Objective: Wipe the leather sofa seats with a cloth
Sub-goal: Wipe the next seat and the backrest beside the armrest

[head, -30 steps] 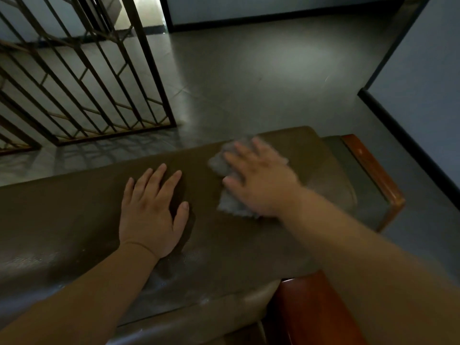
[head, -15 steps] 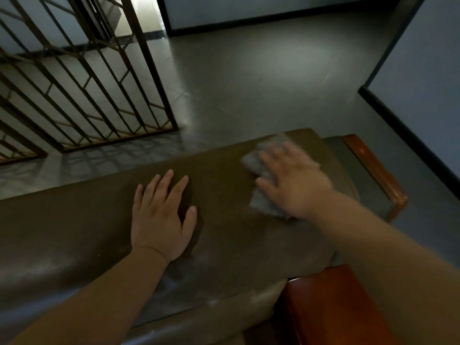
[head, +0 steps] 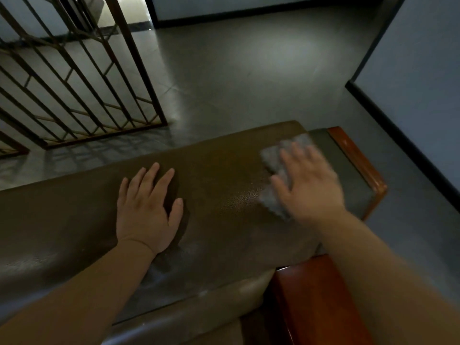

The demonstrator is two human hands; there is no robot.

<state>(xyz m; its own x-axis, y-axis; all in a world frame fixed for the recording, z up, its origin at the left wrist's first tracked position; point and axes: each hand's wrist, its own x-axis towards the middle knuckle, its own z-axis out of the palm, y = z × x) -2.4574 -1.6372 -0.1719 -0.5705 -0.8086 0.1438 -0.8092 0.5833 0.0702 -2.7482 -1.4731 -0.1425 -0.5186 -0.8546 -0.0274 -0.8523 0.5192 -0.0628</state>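
home hallway | leather sofa (head: 224,195) | metal gate (head: 74,83) | tiled floor (head: 249,70)

A grey tiled floor (head: 249,70) carries a soft patch of light. A dark metal gate (head: 74,83) with slanted bars stands at the left. Pale walls (head: 423,58) with black skirting (head: 398,135) run along the right and the far side.

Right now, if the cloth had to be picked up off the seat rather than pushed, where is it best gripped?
Probably at the bare left edge of the grey cloth, pinched from above. It lies flat on the sofa seat under the right hand, whose straight fingers cover the rest; that edge and the near corner stick out free.
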